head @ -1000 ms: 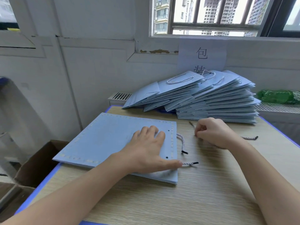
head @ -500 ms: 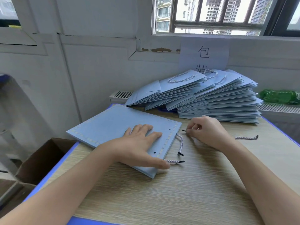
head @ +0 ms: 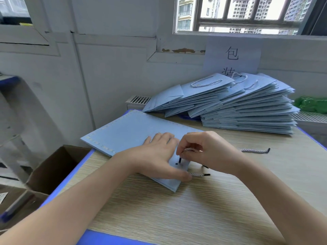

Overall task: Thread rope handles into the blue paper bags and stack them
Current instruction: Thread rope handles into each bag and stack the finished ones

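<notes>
A flat blue paper bag (head: pixel 131 131) lies on the wooden tabletop (head: pixel 194 209), its far corner toward the wall and its near corner pointing at the person. The left hand (head: pixel 159 156) lies flat on the bag near its punched edge, fingers straight, with the thumb stretched along the near edge and touching a short piece of twisted rope (head: pixel 200 174) with a black tip that sticks out past the bag. The right hand (head: pixel 207 151) has moved in from the bare tabletop, where it was half a second ago, and now sits over the bag's edge just beside the left hand. Its grip is closed: fingers and thumb pinch a rope handle (head: pixel 190 149), whose black end (head: pixel 180 160) points down just beside a small dark hole (head: pixel 176 163) in the bag. The bag itself has turned a little further since the earlier frames, so that its near corner now points more toward the person.

A second loose rope piece (head: pixel 254 150) lies on the tabletop to the right, well apart from both hands. Behind it, against the wall, stands a slumped stack of finished blue bags (head: pixel 238 106) with rope handles showing on the top ones. A paper sign (head: pixel 231 53) with handwritten characters hangs under the window. A green plastic-wrapped item (head: pixel 311 104) sits at the far right, and an open cardboard box (head: pixel 51 167) stands below the tabletop's left edge.
</notes>
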Action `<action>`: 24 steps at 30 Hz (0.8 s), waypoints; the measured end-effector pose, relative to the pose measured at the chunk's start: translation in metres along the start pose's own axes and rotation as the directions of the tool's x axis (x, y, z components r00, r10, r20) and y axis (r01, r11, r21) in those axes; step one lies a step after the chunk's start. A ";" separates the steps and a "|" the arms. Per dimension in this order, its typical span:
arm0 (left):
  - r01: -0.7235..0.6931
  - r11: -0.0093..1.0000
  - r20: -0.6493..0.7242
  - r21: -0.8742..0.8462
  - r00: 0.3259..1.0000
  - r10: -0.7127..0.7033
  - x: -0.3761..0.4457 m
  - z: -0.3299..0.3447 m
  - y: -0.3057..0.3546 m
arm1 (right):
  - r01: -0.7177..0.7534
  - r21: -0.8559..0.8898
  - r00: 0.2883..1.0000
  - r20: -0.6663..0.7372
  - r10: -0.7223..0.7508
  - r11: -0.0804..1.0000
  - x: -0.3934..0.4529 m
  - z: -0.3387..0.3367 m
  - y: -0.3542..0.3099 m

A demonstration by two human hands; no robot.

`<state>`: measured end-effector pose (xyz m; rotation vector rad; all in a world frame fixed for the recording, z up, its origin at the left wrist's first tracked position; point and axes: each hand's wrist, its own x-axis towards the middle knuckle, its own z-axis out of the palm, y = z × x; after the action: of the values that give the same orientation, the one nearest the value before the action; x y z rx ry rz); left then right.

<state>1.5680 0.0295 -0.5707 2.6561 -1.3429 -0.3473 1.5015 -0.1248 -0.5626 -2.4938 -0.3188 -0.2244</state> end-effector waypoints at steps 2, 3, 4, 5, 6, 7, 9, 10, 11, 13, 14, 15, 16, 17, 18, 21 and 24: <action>0.001 1.000 -0.010 -0.013 1.000 -0.001 0.000 0.000 0.000 | 0.029 0.022 1.000 -0.010 -0.029 0.999 0.001 0.004 0.000; 0.001 1.000 -0.013 -0.018 1.000 -0.001 -0.001 0.000 0.000 | 0.032 0.026 0.999 -0.004 -0.032 0.999 0.001 0.004 0.000; 0.002 1.000 -0.014 -0.023 1.000 -0.002 -0.001 0.000 0.000 | 0.031 0.029 1.000 0.003 -0.031 0.999 0.001 0.005 0.000; 0.001 1.000 -0.015 -0.026 1.000 -0.002 -0.001 0.000 0.000 | 0.025 0.034 1.000 0.008 -0.026 0.999 0.001 0.005 0.000; -0.001 1.000 -0.017 -0.029 1.000 0.001 0.000 0.000 -0.001 | 0.022 0.043 1.000 0.009 -0.022 0.999 0.001 0.005 0.000; -0.005 0.999 -0.023 -0.035 1.000 0.004 0.000 0.000 -0.001 | 0.022 0.058 1.000 0.005 -0.022 0.998 0.001 0.006 0.000; -0.014 0.998 -0.031 -0.059 0.999 0.012 0.000 0.000 -0.002 | 0.019 0.107 1.000 -0.009 -0.018 0.994 0.002 0.009 0.001; -0.017 0.997 -0.031 -0.069 0.999 0.015 0.000 0.000 -0.004 | 0.017 0.130 1.000 -0.018 -0.015 0.991 0.002 0.012 0.002; -0.020 0.997 -0.029 -0.075 0.999 0.018 0.000 -0.001 -0.005 | 0.015 0.151 1.000 -0.027 -0.011 0.988 0.003 0.014 0.002; -0.030 0.997 -0.030 -0.077 0.999 0.027 0.000 -0.001 -0.007 | -0.001 0.190 0.999 -0.038 0.009 0.982 0.004 0.016 0.002; -0.037 0.996 -0.031 -0.077 0.999 0.034 0.001 -0.001 -0.008 | -0.010 0.201 0.999 -0.035 0.017 0.980 0.004 0.015 0.003; -0.040 0.996 -0.030 -0.079 0.999 0.038 0.001 -0.001 -0.008 | -0.017 0.197 0.999 -0.024 0.022 0.980 0.005 0.015 0.004; -0.040 0.996 -0.028 -0.083 0.999 0.037 0.001 -0.001 -0.008 | -0.019 0.180 1.000 -0.004 0.020 0.984 0.005 0.014 0.004; -0.034 0.995 -0.026 -0.090 0.999 0.032 0.002 -0.001 -0.008 | -0.012 0.162 1.000 0.025 0.008 0.987 0.005 0.015 0.004; -0.029 0.995 -0.027 -0.094 0.999 0.027 0.002 -0.001 -0.007 | -0.001 0.150 0.998 0.055 -0.008 0.989 0.006 0.016 0.005; -0.025 0.995 -0.027 -0.095 0.999 0.022 0.001 -0.002 -0.006 | 0.007 0.152 0.993 0.119 -0.026 0.988 0.008 0.017 0.005; -0.034 0.994 -0.017 -0.101 0.999 0.032 0.001 -0.002 -0.005 | -0.027 0.137 0.986 0.166 0.004 0.990 0.008 0.011 0.004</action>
<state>1.5731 0.0315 -0.5700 2.5459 -1.3263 -0.3792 1.5113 -0.1199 -0.5722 -2.3805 -0.3705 0.0123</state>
